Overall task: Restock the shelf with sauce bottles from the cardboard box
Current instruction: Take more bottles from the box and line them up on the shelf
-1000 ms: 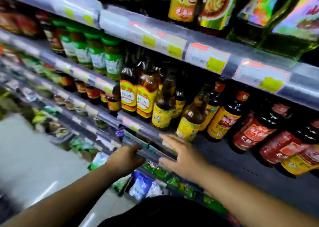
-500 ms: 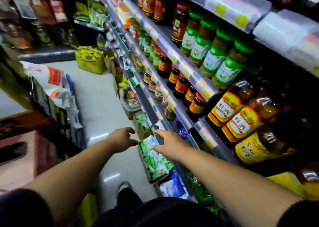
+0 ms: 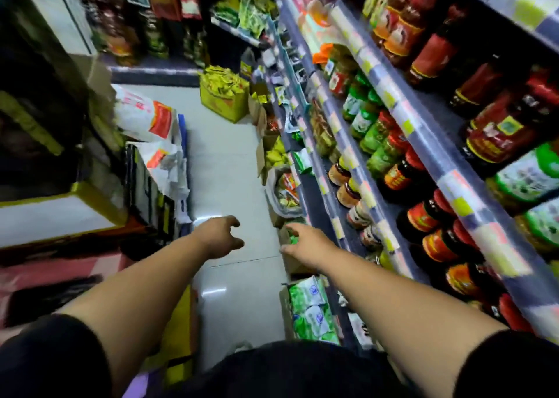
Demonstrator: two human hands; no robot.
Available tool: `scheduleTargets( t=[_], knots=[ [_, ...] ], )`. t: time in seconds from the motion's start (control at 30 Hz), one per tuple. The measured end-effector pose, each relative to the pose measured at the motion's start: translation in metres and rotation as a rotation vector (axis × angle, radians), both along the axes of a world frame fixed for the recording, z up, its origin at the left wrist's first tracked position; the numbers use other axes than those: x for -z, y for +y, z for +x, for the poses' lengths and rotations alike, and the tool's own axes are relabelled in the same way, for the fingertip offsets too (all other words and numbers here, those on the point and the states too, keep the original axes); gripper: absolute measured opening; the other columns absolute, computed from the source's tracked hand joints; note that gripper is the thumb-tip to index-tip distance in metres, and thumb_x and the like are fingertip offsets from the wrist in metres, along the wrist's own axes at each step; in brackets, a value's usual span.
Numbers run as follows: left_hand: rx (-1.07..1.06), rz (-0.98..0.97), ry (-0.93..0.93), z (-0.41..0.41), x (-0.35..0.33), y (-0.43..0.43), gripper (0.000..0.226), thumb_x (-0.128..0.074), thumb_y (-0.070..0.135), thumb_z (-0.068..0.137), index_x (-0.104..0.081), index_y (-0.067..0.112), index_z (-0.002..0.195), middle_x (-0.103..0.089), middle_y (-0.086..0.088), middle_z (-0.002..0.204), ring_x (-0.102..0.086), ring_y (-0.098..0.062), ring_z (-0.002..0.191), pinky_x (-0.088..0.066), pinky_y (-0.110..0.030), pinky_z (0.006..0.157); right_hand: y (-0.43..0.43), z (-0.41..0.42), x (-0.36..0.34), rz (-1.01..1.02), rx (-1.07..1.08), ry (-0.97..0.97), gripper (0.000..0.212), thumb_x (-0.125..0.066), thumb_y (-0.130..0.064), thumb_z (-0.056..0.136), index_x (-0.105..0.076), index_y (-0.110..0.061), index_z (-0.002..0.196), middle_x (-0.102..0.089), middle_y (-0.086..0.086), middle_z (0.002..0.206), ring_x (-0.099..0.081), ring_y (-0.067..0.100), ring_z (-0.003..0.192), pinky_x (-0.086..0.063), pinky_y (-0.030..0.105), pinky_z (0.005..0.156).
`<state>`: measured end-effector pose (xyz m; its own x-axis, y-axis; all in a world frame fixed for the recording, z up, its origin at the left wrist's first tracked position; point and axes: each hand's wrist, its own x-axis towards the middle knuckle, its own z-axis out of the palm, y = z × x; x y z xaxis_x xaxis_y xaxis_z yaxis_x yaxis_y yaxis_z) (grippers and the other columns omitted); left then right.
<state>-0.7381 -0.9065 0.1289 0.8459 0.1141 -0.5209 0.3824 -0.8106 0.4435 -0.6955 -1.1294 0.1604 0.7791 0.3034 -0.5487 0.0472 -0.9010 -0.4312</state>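
Observation:
The shelf unit [image 3: 423, 143] runs along the right side, stocked with red-capped sauce bottles [image 3: 429, 52] and green-labelled bottles [image 3: 372, 134]. My left hand [image 3: 219, 235] hangs over the aisle floor with curled, parted fingers and nothing in it. My right hand [image 3: 305, 242] reaches out beside the shelf's lower edge, fingers spread, empty, above boxes of green packets [image 3: 308, 310]. Open cardboard boxes [image 3: 263, 152] stand along the shelf foot; I cannot tell which one holds sauce bottles.
A yellow box of packets [image 3: 223, 95] sits on the pale tiled floor [image 3: 223, 167] further down the aisle. White sacks with red print [image 3: 145, 116] and stacked goods line the left side. More shelves close off the aisle's far end.
The view has swung left from the bottle shelf to look down the aisle. Both hands have come off the shelf edge and now reach forward over the floor, empty.

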Motion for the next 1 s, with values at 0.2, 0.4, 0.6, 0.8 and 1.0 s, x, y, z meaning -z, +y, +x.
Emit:
scheduleTargets(
  t=[0.2, 0.4, 0.6, 0.8, 1.0],
  knots=[
    [-0.128, -0.023, 0.031, 0.038, 0.011, 0.061, 0.061, -0.069, 0.043, 0.081, -0.049, 0.025, 0.136, -0.059, -0.004, 0.128, -0.059, -0.022, 0.107, -0.049, -0.03, 0.09, 0.059, 0.07, 0.018, -0.01, -0.143, 0.022, 0.076, -0.071, -0.043, 0.084, -0.04, -0.024, 0.15, -0.049, 0.006, 0.15, -0.052, 0.026, 0.131, -0.045, 0.035, 0.105],
    [-0.184, -0.062, 0.018, 0.122, 0.013, 0.102, 0.058, -0.068, 0.04, 0.082, -0.05, 0.026, 0.135, -0.06, -0.001, 0.124, -0.06, -0.019, 0.103, -0.048, -0.027, 0.088, 0.117, 0.171, 0.036, 0.004, -0.207, 0.059, 0.078, -0.072, -0.041, 0.082, -0.039, -0.023, 0.151, -0.051, 0.009, 0.147, -0.057, 0.029, 0.125, -0.05, 0.038, 0.101],
    [-0.255, -0.024, 0.017, 0.241, 0.018, 0.162, 0.055, -0.067, 0.039, 0.081, -0.052, 0.026, 0.132, -0.061, 0.0, 0.127, -0.06, -0.019, 0.105, -0.044, -0.025, 0.083, 0.19, 0.308, 0.047, -0.021, -0.34, 0.035, 0.077, -0.071, -0.039, 0.086, -0.038, -0.02, 0.152, -0.048, 0.009, 0.15, -0.054, 0.026, 0.128, -0.046, 0.031, 0.099],
    [-0.318, 0.006, 0.018, 0.356, 0.013, 0.237, 0.056, -0.068, 0.041, 0.082, -0.053, 0.023, 0.133, -0.062, -0.004, 0.124, -0.058, -0.022, 0.11, -0.045, -0.028, 0.088, 0.272, 0.44, 0.033, -0.013, -0.463, 0.027, 0.077, -0.069, -0.04, 0.088, -0.034, -0.021, 0.154, -0.044, 0.007, 0.153, -0.052, 0.028, 0.13, -0.047, 0.032, 0.096],
    [-0.318, -0.049, 0.005, 0.469, 0.021, 0.321, 0.056, -0.069, 0.038, 0.082, -0.053, 0.022, 0.133, -0.062, -0.005, 0.125, -0.06, -0.022, 0.108, -0.042, -0.025, 0.083, 0.358, 0.567, 0.041, -0.005, -0.467, 0.028, 0.078, -0.072, -0.039, 0.086, -0.037, -0.019, 0.153, -0.045, 0.009, 0.153, -0.048, 0.026, 0.135, -0.043, 0.032, 0.105]
  ],
)
